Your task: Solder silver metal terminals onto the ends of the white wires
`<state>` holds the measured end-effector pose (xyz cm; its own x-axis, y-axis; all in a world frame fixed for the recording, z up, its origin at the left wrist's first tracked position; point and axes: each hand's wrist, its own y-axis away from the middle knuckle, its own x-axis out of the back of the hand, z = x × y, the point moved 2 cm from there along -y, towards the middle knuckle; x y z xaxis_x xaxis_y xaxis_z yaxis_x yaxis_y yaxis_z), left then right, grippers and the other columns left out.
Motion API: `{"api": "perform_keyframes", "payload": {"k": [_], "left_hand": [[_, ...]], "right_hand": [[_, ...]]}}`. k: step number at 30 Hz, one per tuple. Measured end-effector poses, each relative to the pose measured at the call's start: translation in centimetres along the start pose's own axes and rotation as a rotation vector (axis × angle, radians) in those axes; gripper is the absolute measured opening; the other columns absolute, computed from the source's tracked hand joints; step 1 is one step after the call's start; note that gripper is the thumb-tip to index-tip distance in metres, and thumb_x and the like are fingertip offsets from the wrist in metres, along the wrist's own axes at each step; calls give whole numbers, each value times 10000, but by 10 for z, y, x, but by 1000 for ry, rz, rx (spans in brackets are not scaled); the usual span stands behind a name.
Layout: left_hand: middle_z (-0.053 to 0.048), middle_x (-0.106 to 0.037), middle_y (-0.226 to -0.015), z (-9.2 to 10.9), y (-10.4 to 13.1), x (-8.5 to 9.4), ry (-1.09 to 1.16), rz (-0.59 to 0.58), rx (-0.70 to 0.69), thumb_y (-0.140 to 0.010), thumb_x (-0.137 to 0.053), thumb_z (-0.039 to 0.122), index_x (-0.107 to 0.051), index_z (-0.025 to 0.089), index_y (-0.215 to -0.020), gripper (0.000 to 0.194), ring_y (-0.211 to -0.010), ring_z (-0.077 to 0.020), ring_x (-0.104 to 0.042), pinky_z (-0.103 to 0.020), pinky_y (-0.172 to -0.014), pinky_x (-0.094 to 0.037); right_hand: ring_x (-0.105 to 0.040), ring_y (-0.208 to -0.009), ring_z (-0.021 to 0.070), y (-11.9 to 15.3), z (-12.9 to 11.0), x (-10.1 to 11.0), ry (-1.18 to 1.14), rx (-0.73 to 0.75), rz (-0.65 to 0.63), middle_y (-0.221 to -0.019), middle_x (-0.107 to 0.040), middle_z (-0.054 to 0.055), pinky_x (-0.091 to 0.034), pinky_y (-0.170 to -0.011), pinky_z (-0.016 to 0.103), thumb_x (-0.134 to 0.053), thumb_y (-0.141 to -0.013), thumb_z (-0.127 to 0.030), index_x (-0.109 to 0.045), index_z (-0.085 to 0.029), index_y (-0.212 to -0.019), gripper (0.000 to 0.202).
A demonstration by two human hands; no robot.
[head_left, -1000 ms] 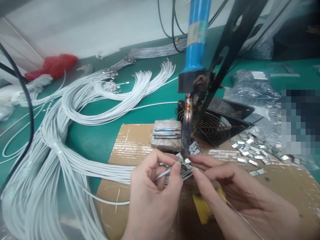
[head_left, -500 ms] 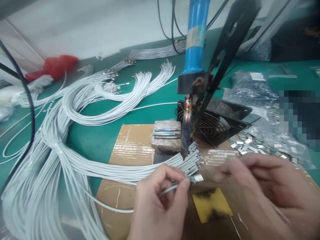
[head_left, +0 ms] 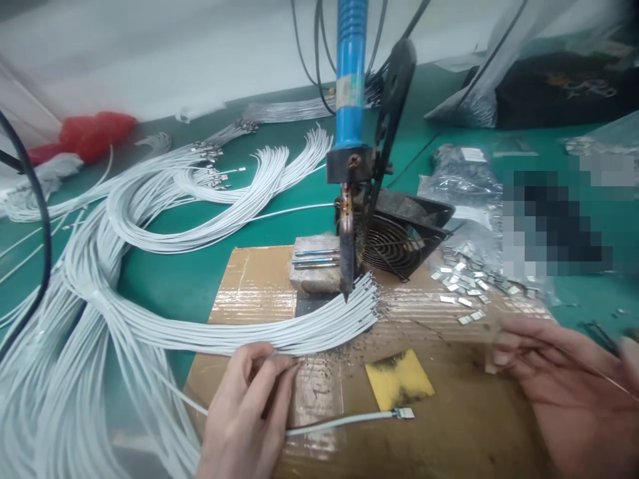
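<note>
My left hand [head_left: 247, 412] sits low at the near edge of the cardboard sheet [head_left: 259, 279], its fingers [head_left: 279, 382] curled and pinched together on the white wire with the metal tab [head_left: 349, 419], which runs out to the right of my fingertips and lies flat on the cardboard, its small silver tab end [head_left: 404, 413] just past the lower corner of the yellow sponge pad [head_left: 399, 379]. My right hand [head_left: 564, 392] is well off to the right of that tab, blurred; its fingers are loosely bent and a thin strand of solder wire [head_left: 606, 379] crosses them, though I cannot tell whether they grip it or it only rests there.

Just beyond my left fingertips lies the fanned bundle of white wires [head_left: 279, 329], their stripped ends gathered under the dark tip of the soldering iron [head_left: 347, 266] (its blue handle stands upright in a black stand). Touching the left side of that tip is a grey block [head_left: 312, 279] with a few metal rods across its top. Behind the iron and slightly right is a small black fan [head_left: 399, 233].

Beyond my right hand's fingers a scatter of loose metal tabs [head_left: 464, 283] lies on the cardboard and the green table [head_left: 164, 279]. Far off to the left of both hands, more white wires loop across the table, with a red bag [head_left: 84, 133] at the back.
</note>
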<state>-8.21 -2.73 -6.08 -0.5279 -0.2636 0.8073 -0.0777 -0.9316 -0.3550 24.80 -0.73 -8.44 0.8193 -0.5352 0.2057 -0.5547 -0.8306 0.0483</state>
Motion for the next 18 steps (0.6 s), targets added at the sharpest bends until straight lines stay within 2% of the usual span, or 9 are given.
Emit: {"api": "perform_keyframes", "payload": {"k": [2, 4, 7, 9, 11, 14, 18], "left_hand": [[-57, -591, -1098, -3, -3, 0, -49, -5, -57, -993, -609, 35, -681, 221, -1061, 211, -944, -190, -672, -309, -911, -519], [-62, -602, -1100, -5, -7, 2, -84, 12, -110, -982, -636, 39, -660, 221, -1120, 230, -975, -214, -675, -333, -940, -525], [-67, -606, -1083, -9, -11, 6, -128, -12, -152, -982, -650, 82, -649, 234, -1132, 214, -954, -231, -687, -336, -910, -569], [-70, -601, -1078, -14, -14, 10, -115, -58, -173, -978, -645, 88, -643, 242, -1094, 193, -945, -229, -693, -326, -887, -587], [-78, -616, -1093, -19, -17, 17, -92, -74, -180, -973, -647, 93, -637, 247, -1079, 188, -984, -240, -699, -342, -915, -584], [-67, -695, -1082, -24, -21, 26, -40, -144, -197, -960, -668, 127, -648, 268, -1055, 171, -1028, -255, -712, -339, -912, -577], [-27, -763, -935, -20, -22, 37, 142, -206, -86, -956, -660, 160, -678, 276, -995, 123, -850, -223, -736, -274, -763, -564]], "right_hand": [[-776, -699, 267, 4, -5, -5, -123, -67, -3, -861, -821, 140, -669, -666, 405, -463, -1022, -647, -806, -292, -766, 556], [-767, -723, 258, 6, -10, -7, -101, -96, 22, -895, -826, 131, -660, -688, 389, -562, -990, -625, -818, -260, -775, 494], [-771, -802, 277, 7, -18, -5, 117, -119, 59, -910, -835, 94, -629, -847, 413, -688, -903, -616, -843, -245, -862, 404], [-771, -824, 309, 5, -23, -3, 295, -124, 57, -847, -830, 76, -592, -893, 441, -765, -808, -611, -851, -253, -889, 376], [-768, -807, 323, 1, -27, -2, 429, -107, 39, -810, -824, 62, -573, -846, 452, -791, -754, -601, -845, -271, -894, 363], [-751, -737, 304, -10, -28, -5, 535, -45, 17, -778, -808, 43, -553, -773, 444, -753, -741, -626, -822, -272, -876, 385], [-706, -641, 276, -21, -24, -11, 610, 16, -2, -665, -747, 21, -521, -690, 408, -793, -684, -602, -766, -259, -771, 356]]}}
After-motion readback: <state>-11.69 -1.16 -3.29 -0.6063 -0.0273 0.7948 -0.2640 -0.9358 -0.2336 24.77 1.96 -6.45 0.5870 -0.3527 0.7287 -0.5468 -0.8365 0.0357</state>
